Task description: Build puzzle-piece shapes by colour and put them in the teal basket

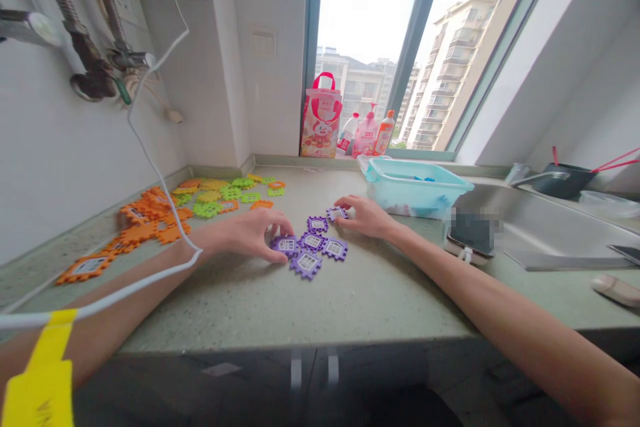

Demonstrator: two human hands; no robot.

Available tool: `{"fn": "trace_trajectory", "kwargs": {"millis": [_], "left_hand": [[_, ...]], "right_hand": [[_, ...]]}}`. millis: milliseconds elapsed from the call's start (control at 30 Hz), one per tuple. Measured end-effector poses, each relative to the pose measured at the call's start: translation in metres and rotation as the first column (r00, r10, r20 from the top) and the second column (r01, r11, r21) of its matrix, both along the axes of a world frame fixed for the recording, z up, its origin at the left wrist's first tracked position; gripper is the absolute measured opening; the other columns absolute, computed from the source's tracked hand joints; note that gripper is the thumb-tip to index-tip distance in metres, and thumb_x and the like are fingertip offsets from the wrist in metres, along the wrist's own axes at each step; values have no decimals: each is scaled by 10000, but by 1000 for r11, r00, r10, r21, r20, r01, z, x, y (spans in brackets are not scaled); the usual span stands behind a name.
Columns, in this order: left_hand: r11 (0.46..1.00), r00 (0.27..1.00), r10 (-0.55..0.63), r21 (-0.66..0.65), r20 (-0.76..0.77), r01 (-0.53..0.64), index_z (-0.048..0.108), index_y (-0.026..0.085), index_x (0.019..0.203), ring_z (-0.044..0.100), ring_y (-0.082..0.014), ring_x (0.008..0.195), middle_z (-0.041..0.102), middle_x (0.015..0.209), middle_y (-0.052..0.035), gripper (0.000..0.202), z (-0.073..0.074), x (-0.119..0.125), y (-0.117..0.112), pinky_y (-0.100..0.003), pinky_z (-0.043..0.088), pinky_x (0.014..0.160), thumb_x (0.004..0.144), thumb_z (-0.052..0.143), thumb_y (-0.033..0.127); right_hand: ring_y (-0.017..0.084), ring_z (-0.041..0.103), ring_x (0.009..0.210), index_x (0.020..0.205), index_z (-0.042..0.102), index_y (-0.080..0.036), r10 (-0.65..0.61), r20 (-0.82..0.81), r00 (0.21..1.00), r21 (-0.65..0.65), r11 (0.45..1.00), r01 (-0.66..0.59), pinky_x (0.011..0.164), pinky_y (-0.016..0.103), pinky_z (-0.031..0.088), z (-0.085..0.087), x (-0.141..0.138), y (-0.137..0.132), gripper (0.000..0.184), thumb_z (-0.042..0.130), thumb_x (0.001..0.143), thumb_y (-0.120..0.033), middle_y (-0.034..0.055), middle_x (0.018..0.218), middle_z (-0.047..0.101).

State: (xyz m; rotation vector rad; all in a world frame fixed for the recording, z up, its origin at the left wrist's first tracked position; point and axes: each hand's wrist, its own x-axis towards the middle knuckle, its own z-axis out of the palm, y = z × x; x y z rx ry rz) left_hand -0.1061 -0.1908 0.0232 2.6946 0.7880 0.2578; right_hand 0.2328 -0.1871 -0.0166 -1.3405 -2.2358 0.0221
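Note:
Several purple toothed puzzle tiles (pixel 314 243) with white printed centres lie in a cluster on the green countertop (pixel 320 307). My left hand (pixel 253 233) rests palm down with its fingertips on the leftmost purple tile (pixel 286 245). My right hand (pixel 364 215) lies flat, fingers pointing left, touching another purple tile (pixel 337 213) at the top of the cluster. Neither hand has a tile lifted off the counter.
Orange tiles (pixel 145 220) and green and yellow tiles (pixel 225 192) are spread at the left near the wall. A turquoise plastic tub (pixel 415 188) stands right of my right hand, a phone (pixel 470 235) and a steel sink (pixel 550 233) beyond. A white cable (pixel 150 153) crosses my left forearm.

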Motion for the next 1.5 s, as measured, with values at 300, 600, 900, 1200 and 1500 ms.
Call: {"fn": "trace_trajectory", "kwargs": {"millis": [300,600,900,1200,1500], "left_hand": [[999,997,24,-26,72,-22,743,224,1059,640,-187,805,718,959,-17,386,-9,-3,8,-285,504,730,700,782,362],[998,945,-67,25,322,62,710,228,1168,680,-220,1050,755,1150,-22,459,-19,23,0,-332,515,941,722,766,323],[998,986,-21,68,167,9,732,211,1147,694,-210,993,763,1088,-26,406,-8,19,-5,-299,511,934,789,744,402],[991,984,75,101,161,-92,735,214,1195,693,-238,1037,771,1153,-61,448,-11,10,8,-344,519,964,798,731,421],[985,969,25,162,246,-67,716,198,1196,684,-245,1053,747,1143,-67,447,-15,5,12,-346,518,966,785,754,369]], "right_hand": [[229,679,1094,1202,743,-248,243,-38,969,-81,966,-245,1033,386,495,-3,-39,-11,305,719,959,-431,87,1185,716],[204,689,951,1094,782,-239,209,-39,977,-75,975,-211,894,315,497,0,-34,-3,221,745,924,-377,42,1010,772],[198,701,829,1039,787,-241,10,38,999,-44,999,-9,775,299,490,5,-6,2,224,794,846,-355,30,922,778],[195,707,864,994,767,-227,204,-51,978,-168,963,-210,818,314,531,53,-5,-50,197,721,860,-364,20,923,780],[216,686,734,947,740,-250,109,253,961,-395,919,0,604,289,451,54,-3,-73,340,847,747,-503,37,901,770]]}}
